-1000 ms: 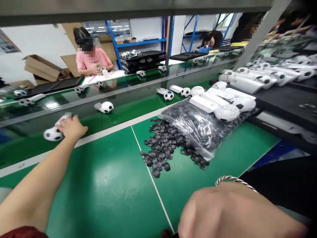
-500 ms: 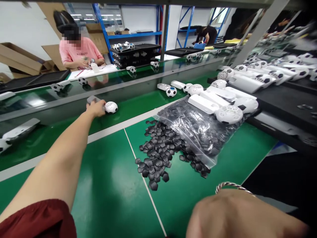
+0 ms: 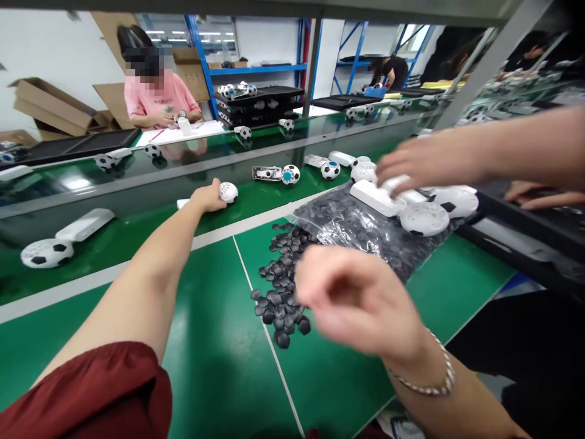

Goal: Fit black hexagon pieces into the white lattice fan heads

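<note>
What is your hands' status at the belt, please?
Left hand on ball-ended piece. Right hand curled, blurred, near black pentagons. Co-worker's hand at white pieces.

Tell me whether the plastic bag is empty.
Not empty: the clear plastic bag shows dark contents through it, and loose black pieces lie beside it.

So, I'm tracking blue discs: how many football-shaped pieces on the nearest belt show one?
2: the open-handled piece right of the left hand, and the second piece just further right. Others may be hidden behind another person's hand.

White football-headed piece [image 3: 229,192] (partly covered)
</note>
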The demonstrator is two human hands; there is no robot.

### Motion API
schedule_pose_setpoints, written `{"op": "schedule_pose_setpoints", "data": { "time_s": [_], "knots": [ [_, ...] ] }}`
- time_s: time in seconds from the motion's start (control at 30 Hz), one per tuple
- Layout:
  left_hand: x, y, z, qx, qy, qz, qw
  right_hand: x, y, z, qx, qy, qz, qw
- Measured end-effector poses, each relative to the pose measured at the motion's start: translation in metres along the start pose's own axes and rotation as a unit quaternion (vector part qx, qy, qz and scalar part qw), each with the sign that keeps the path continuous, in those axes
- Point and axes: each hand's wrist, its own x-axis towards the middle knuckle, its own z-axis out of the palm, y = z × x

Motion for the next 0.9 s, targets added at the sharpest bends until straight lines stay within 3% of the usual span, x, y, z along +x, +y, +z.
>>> {"op": "schedule_pose_setpoints", "data": {
  "time_s": [0.1, 0.17, 0.27, 0.37, 0.47, 0.57, 0.67, 0.8, 0.9],
  "knots": [
    [-0.026, 0.002, -0.005, -0.011, 0.017, -0.026, 0.999, 0.020, 0.023, 0.011, -0.158, -0.004, -0.004, 0.987],
    [-0.054, 0.000, -0.015, -0.012, 0.028, -0.040, 0.999, 0.026, 0.041, 0.021, -0.294, -0.036, -0.007, 0.955],
    [-0.111, -0.004, -0.035, -0.016, 0.042, -0.041, 0.998, 0.028, 0.061, 0.034, -0.387, -0.120, 0.033, 0.914],
    [-0.182, -0.002, -0.043, -0.031, 0.047, -0.003, 0.998, 0.027, 0.071, 0.043, -0.431, -0.173, 0.067, 0.883],
    [-0.249, 0.007, -0.033, -0.021, 0.047, 0.018, 0.998, 0.026, 0.077, 0.050, -0.476, -0.224, 0.056, 0.849],
    [-0.295, 0.019, -0.013, 0.005, 0.004, 0.018, 1.000, 0.023, 0.080, 0.055, -0.519, -0.253, 0.015, 0.816],
    [-0.319, 0.029, -0.001, 0.012, -0.034, 0.034, 0.999, 0.021, 0.080, 0.060, -0.556, -0.259, -0.014, 0.790],
    [-0.326, 0.033, -0.002, -0.022, -0.044, 0.090, 0.995, 0.022, 0.080, 0.063, -0.579, -0.256, -0.032, 0.773],
    [-0.323, 0.032, 0.000, -0.064, -0.037, 0.055, 0.996, 0.024, 0.086, 0.063, -0.588, -0.240, -0.025, 0.772]
  ]
}}
